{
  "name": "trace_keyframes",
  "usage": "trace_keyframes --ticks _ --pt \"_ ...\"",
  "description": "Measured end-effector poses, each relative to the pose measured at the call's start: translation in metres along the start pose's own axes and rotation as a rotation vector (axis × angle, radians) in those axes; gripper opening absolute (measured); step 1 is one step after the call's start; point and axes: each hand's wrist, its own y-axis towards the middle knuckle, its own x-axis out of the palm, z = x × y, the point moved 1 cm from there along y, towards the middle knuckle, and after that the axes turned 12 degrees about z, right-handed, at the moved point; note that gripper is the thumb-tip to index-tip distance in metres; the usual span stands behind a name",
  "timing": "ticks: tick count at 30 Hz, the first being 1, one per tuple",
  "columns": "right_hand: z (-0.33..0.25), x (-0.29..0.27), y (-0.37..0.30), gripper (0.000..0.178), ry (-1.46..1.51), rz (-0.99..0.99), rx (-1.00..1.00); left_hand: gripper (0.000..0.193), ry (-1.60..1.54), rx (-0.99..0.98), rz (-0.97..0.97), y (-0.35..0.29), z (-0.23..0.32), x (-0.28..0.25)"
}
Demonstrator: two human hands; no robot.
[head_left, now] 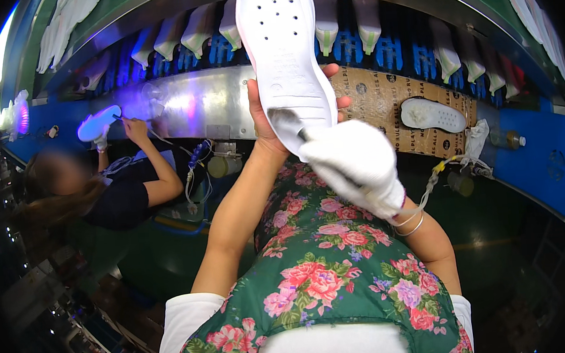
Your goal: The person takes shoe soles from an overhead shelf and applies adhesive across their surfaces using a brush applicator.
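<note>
We saw a white sole [286,53] held up in front of the body, with its toe end pointing away and its heel end near us. The step in hand, we think, was brushing the heel end. The next stroke seemed to call for a steady left hand and a light, even push out to the rim.

The sole was long and smooth. Small dark holes dotted the toe end, and lines ran across the heel end. The left hand [265,128] was bare and held the sole from below, thumb on one side and fingertips on the other. The right hand [354,161], in a white glove, had its fingers closed round a brush [284,118]. The bristles looked to touch the heel end, but we could not tell if they were wet.

To the right, a second sole [433,115] lay on a brown sheet [368,83], with a bottle [508,139] farther off. To the left, another worker [122,199] held a blue-lit sole [96,125].
</note>
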Motion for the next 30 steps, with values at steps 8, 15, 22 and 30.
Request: trace_keyframes --ticks 8,15,22,30 --pt "0.005 0.002 -0.009 0.023 0.187 -0.012 0.337 0.108 0.007 -0.105 -0.164 0.008 0.012 0.011" --pt "-0.013 0.007 -0.005 0.015 0.43 -0.131 0.405 0.108 0.147 -0.203 -0.307 0.023 0.029 0.004" --pt "-0.003 0.013 -0.014 0.039 0.105 -0.088 0.009 0.101 0.253 -0.318 -0.156 0.018 0.033 0.013" --pt "-0.007 0.003 -0.006 0.03 0.25 -0.093 0.177 0.095 0.158 -0.473 -0.214 0.014 0.041 0.009"
